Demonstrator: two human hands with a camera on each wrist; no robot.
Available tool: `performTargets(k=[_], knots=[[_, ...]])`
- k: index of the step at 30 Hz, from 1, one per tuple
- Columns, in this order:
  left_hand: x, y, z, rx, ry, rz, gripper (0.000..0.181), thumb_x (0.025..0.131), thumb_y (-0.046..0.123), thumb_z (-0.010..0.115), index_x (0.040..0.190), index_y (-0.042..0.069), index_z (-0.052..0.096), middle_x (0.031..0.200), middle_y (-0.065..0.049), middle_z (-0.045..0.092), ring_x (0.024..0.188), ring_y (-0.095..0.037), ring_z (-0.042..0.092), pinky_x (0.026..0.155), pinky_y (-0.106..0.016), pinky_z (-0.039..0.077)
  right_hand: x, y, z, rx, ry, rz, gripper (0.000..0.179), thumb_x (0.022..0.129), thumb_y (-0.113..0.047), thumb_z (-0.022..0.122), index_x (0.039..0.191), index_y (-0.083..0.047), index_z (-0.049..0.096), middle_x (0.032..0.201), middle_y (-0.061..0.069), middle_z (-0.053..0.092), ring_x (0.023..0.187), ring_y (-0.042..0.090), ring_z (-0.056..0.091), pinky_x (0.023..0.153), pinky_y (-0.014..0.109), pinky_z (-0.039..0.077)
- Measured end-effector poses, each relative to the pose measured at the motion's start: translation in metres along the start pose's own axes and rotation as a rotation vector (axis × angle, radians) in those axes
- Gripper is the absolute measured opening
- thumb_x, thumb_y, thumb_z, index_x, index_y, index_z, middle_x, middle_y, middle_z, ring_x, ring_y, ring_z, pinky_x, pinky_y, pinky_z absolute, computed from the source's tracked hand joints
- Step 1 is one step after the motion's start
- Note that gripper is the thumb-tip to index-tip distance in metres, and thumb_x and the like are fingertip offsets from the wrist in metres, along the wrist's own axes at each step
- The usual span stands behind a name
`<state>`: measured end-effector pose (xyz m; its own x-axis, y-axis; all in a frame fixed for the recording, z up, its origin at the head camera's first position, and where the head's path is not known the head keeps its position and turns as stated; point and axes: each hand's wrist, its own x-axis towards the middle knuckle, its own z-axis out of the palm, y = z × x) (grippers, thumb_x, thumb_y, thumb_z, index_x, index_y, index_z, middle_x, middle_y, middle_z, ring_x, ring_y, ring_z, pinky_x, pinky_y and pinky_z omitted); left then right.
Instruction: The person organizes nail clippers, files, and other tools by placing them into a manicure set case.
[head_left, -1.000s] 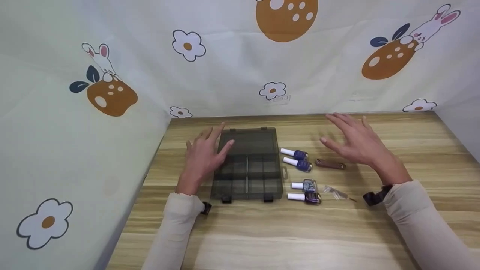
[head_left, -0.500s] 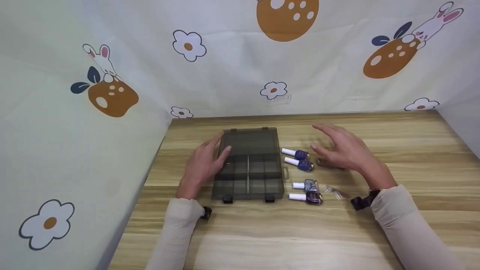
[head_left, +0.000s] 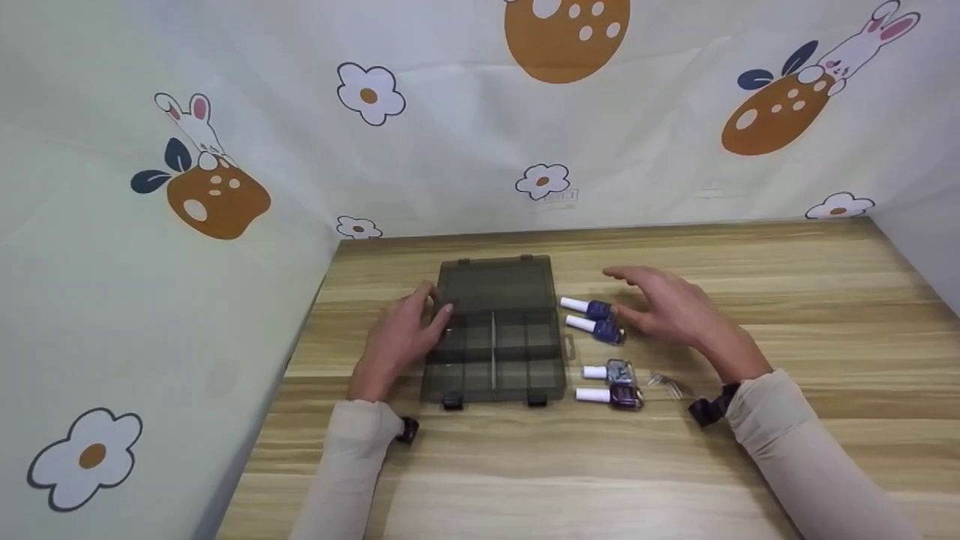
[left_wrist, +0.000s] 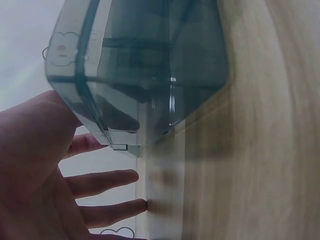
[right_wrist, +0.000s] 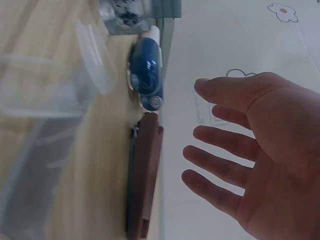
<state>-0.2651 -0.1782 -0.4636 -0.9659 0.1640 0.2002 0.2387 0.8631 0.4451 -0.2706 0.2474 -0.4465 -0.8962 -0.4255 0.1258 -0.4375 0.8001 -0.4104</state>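
A dark translucent box (head_left: 495, 281) with inner dividers lies flat, its lid down. My left hand (head_left: 397, 337) is at its left side, thumb by the lid's edge; in the left wrist view its fingers (left_wrist: 107, 182) are spread and fairly straight. My right hand (head_left: 675, 315) hovers with loosely bent fingers and holds nothing. Just left of it are two blue nail polish bottles (head_left: 604, 330) with white caps. In the right wrist view a slim brown object (right_wrist: 144, 175), perhaps a folding tool, lies below the hand; the hand hides it from the head view.
Nearer the front lie a glitter nail polish bottle (head_left: 619, 371) and a dark purple one (head_left: 625, 396). Right of them is a clear plastic piece (head_left: 666, 385). Patterned cloth (head_left: 450, 150) walls the wooden table (head_left: 525, 465) at the back and sides.
My right hand has moved left and lower, towards the blue bottles, covering the brown object. The left hand has drawn back from over the lid to the box's left edge.
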Motion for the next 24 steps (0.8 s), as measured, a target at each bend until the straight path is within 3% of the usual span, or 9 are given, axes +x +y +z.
performTargets(k=[4,13,24], knots=[[0.000,0.000,-0.001,0.009,-0.001,0.026,0.024,0.107,0.039,0.066,0.112,0.015,0.064,0.083,-0.004,0.067,0.074,-0.023,0.060,0.065,-0.042,0.049,0.001,-0.001,0.008,0.010,-0.027,-0.008,0.059,0.101,-0.025,0.076,0.156,-0.016,0.057,0.152,0.018,0.064,0.134,0.043,0.065,0.107,0.066,0.051],[-0.002,-0.001,-0.003,-0.026,-0.106,0.056,0.022,0.104,0.029,0.071,0.117,0.013,0.065,0.091,-0.009,0.069,0.080,-0.022,0.058,0.075,-0.044,0.053,0.004,0.000,0.021,0.088,-0.034,-0.108,0.037,0.102,-0.011,0.072,0.139,-0.014,0.074,0.131,0.014,0.076,0.111,0.033,0.075,0.098,0.056,0.059],[-0.004,-0.002,-0.004,-0.074,-0.113,0.094,0.014,0.106,0.022,0.069,0.116,0.013,0.066,0.091,-0.003,0.068,0.079,-0.018,0.060,0.073,-0.038,0.052,0.004,0.000,0.022,0.192,-0.013,-0.097,0.027,0.100,-0.002,0.073,0.125,-0.008,0.080,0.120,0.016,0.080,0.102,0.032,0.080,0.092,0.050,0.063]])
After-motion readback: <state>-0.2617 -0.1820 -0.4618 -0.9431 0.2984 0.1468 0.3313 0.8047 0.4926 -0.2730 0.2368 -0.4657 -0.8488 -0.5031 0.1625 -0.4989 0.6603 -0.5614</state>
